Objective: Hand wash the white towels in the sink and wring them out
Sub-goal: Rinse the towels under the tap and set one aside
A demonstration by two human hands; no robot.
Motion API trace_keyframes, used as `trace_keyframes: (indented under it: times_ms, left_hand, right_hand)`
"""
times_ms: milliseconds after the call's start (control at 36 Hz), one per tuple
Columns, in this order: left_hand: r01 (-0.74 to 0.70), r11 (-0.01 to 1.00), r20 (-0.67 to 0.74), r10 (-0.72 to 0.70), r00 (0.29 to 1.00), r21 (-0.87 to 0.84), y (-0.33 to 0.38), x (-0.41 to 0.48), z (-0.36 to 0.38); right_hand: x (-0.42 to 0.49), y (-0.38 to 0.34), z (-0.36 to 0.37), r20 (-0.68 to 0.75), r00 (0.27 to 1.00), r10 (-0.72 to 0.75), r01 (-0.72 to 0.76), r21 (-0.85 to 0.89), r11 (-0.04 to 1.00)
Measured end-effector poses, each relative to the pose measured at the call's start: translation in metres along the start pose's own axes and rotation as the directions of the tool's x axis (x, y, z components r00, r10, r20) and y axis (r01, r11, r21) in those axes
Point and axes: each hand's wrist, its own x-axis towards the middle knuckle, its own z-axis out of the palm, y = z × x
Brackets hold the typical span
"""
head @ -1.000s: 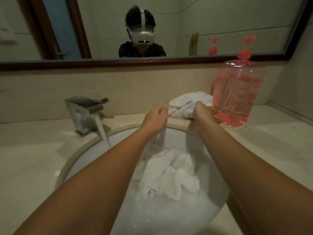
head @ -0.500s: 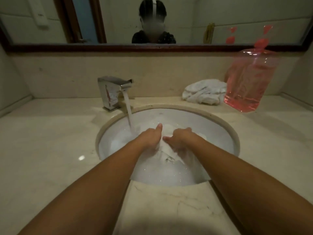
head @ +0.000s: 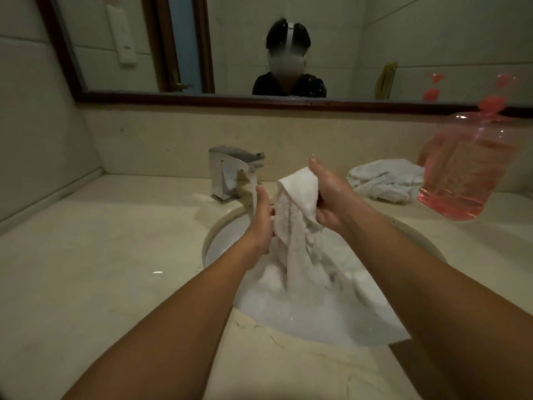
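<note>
Washing step: towel being held up over the sink, its lower half trailing in foamy water.
Right hand grip is pinching the top hem; left hand grip is curling round the side fold. Terry cloth is hanging limp and sodden. Next, probably rubbing or twisting, calling for both grips firm. Tap is running; second towel, bunched, and pink bottle are sitting on the marble table.

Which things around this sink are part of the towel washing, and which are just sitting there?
Part of the job: wet towel, gripped by left hand and right hand; bunched towel on the counter; sink; running tap.
Just lying about: pink bottle, untouched; mirror.
</note>
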Motion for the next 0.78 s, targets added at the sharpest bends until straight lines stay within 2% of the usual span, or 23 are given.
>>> trace_keyframes:
  times_ms: [56, 111, 167, 222, 306, 389, 500, 556, 611, 667, 778]
  left_hand:
    - [-0.056, 0.996, 0.024, 0.058, 0.998, -0.074, 0.010, -0.005, -0.004]
    - [-0.149, 0.977, -0.015, 0.148, 0.989, -0.150, 0.013, 0.004, -0.009]
    - [-0.131, 0.972, -0.074, 0.119, 0.990, -0.197, 0.016, 0.017, -0.018]
    - [-0.091, 0.977, -0.201, 0.051, 0.978, -0.192, 0.022, 0.017, -0.027]
    - [-0.021, 0.995, -0.438, -0.022, 0.899, -0.093, 0.027, 0.009, -0.039]
    - [0.033, 0.996, -0.524, -0.072, 0.848, -0.084, 0.012, 0.012, -0.047]
    - [0.027, 0.970, -0.558, -0.163, 0.814, -0.243, 0.008, 0.024, -0.050]
    - [-0.013, 0.947, -0.511, -0.162, 0.844, -0.320, 0.010, 0.031, -0.046]
    - [-0.053, 0.930, -0.447, -0.124, 0.886, -0.364, 0.012, 0.039, -0.043]
    - [-0.111, 0.935, -0.426, -0.046, 0.903, -0.337, 0.014, 0.042, -0.039]
    - [-0.219, 0.969, -0.499, 0.136, 0.856, -0.112, 0.022, 0.034, -0.034]
  right_hand:
    - [0.002, -0.006, 0.016, 0.041, 0.999, 0.007, -0.010, 0.065, 0.998]
    - [0.002, -0.009, 0.032, 0.081, 0.997, -0.018, 0.010, 0.093, 0.996]
    - [0.003, -0.009, 0.044, 0.088, 0.994, -0.062, 0.056, 0.072, 0.996]
    - [0.012, -0.006, 0.048, 0.059, 0.994, -0.092, 0.093, -0.004, 0.996]
    - [0.025, 0.008, 0.041, -0.041, 0.995, -0.095, 0.084, -0.219, 0.972]
    - [0.030, 0.033, 0.028, -0.129, 0.990, -0.052, 0.000, -0.373, 0.928]
    - [0.042, 0.070, 0.015, -0.107, 0.993, 0.058, -0.104, -0.497, 0.862]
    - [0.043, 0.080, 0.017, -0.001, 0.996, 0.094, -0.082, -0.509, 0.857]
    - [0.043, 0.080, 0.019, 0.066, 0.996, 0.054, -0.015, -0.485, 0.874]
    - [0.049, 0.078, 0.015, 0.041, 0.999, -0.009, 0.025, -0.427, 0.904]
    - [0.071, 0.077, 0.000, -0.045, 0.995, -0.094, 0.077, -0.295, 0.952]
